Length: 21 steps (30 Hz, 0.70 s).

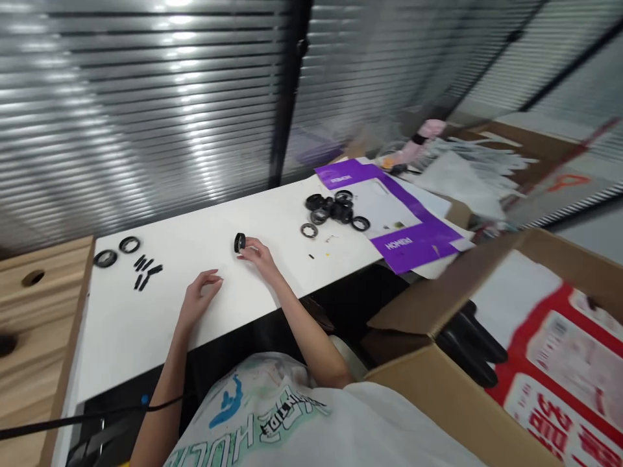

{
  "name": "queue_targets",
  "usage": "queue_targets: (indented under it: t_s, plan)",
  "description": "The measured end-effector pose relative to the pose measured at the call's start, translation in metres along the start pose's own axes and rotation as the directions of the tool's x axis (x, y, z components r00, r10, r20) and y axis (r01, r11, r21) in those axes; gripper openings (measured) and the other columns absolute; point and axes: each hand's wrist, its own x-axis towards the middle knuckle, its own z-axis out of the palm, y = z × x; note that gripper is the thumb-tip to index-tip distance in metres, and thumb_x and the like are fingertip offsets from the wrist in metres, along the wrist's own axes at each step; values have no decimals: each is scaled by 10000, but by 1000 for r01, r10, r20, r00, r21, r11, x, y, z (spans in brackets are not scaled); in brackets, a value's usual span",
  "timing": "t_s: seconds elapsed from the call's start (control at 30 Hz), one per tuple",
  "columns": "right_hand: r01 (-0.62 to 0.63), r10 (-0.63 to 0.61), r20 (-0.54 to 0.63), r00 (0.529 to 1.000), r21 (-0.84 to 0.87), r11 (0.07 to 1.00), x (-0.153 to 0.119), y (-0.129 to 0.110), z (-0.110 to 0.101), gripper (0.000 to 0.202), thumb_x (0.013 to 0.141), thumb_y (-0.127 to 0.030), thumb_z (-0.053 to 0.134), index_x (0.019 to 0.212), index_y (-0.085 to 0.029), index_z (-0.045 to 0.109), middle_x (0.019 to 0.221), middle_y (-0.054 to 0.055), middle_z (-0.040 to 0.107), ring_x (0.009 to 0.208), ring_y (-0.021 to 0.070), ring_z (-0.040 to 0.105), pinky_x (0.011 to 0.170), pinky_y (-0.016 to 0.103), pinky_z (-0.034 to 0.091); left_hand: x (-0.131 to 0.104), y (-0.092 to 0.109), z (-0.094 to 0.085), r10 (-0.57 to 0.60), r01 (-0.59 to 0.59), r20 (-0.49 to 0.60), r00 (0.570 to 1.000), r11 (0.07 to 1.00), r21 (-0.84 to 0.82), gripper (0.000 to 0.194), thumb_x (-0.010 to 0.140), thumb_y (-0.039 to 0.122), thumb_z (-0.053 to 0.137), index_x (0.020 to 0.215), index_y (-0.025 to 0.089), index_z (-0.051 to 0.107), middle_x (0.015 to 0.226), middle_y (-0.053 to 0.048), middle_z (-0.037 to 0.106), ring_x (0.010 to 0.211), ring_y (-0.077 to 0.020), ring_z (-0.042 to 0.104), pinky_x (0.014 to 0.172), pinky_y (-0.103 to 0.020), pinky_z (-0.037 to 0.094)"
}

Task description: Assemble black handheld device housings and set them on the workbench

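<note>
Silvery slatted panels are lined up behind a white tabletop, and quite a lot of stuff has been spread out on it. One black ring is held on edge near the middle, pinched at its side by the fingers of the right hand; whether it's lifted or touching the surface can't be told. Nothing is gripped by the left hand, its fingers loosely curled with a gap left at the thumb.

As for what could go wrong: only one side of the ring is held, so if the pinch were loosened, it could probably be sent rolling. The short black pieces on the left look easily scattered too, if brushed by a sleeve or wrist.

Count-wise: one ring in hand, two rings at the left end, and about six short pieces beside them. By the purple-and-white sheet, one grey-looking ring can be made out at the edge of a dark pile, which is too jumbled and blurred to be counted.
</note>
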Motion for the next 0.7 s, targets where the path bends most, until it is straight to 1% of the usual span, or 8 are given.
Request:
queue_targets:
  t_s: [0.03, 0.1, 0.23, 0.37, 0.5, 0.57, 0.63, 0.7]
  plan:
    - [-26, 25, 40, 999, 5, 1000, -5, 1, 9, 413, 702, -587, 873, 842, -236, 707, 1293, 53, 627, 1020, 222, 682, 910, 420, 631, 0, -1, 0, -7, 7, -11, 1000, 1000, -19, 493, 782, 618, 756, 1084, 230, 725, 975, -85, 789, 990, -273, 755, 956, -433, 580]
    - [-57, 60, 105, 993, -32, 998, -11, 0, 19, 443, 683, -624, 878, 810, -230, 721, 1325, 63, 635, 1054, 246, 686, 949, 439, 620, -1, -3, -1, -24, 23, -26, 999, 999, -46, 495, 777, 610, 769, 1098, 236, 730, 972, -77, 789, 974, -264, 751, 903, -406, 585]
    - [-36, 69, 167, 984, -195, 980, -15, -4, 21, 455, 701, -675, 851, 793, -244, 736, 1215, 69, 726, 1131, 297, 681, 1035, 464, 566, 0, -6, -1, -43, 40, -44, 998, 997, -69, 483, 769, 592, 792, 1092, 236, 752, 941, -80, 781, 947, -267, 740, 802, -365, 579]
    - [11, 48, 187, 981, -300, 954, -17, -9, 21, 447, 773, -694, 785, 801, -251, 735, 1198, 77, 750, 1137, 317, 680, 1019, 466, 553, -1, 0, -6, -34, 31, -42, 999, 997, -75, 441, 794, 586, 785, 1065, 238, 769, 912, -74, 774, 931, -266, 733, 834, -378, 577]
    - [57, 19, 212, 977, -347, 936, -17, -8, 22, 404, 847, -652, 732, 823, -249, 731, 1165, 95, 757, 1138, 322, 677, 995, 461, 556, -4, 2, -8, 3, -4, -11, 1000, 997, -80, 386, 864, 532, 742, 1101, 228, 765, 943, -82, 775, 942, -251, 733, 869, -373, 575]
    - [65, 15, 219, 976, -352, 934, -15, -5, 20, 372, 858, -622, 731, 840, -250, 725, 1140, 102, 757, 1120, 320, 683, 972, 452, 561, -7, -6, -7, 22, -26, -58, 998, 997, -74, 357, 898, 506, 714, 1107, 219, 753, 977, -93, 775, 955, -244, 732, 867, -365, 573]
    - [63, 17, 221, 975, -346, 936, -13, -1, 18, 366, 850, -612, 740, 820, -248, 709, 1119, 104, 758, 1073, 312, 694, 950, 443, 565, -12, -20, -9, 35, -42, -128, 991, 998, -55, 348, 934, 489, 680, 1139, 214, 738, 1038, -104, 773, 966, -233, 729, 867, -360, 569]
    - [57, 21, 222, 975, -339, 939, -11, 2, 15, 392, 840, -628, 739, 770, -245, 689, 1073, 103, 762, 1005, 301, 703, 921, 433, 570, -21, -37, -20, 45, -50, -205, 978, 999, -18, 350, 953, 477, 667, 1175, 214, 727, 1110, -115, 765, 986, -227, 722, 893, -365, 562]
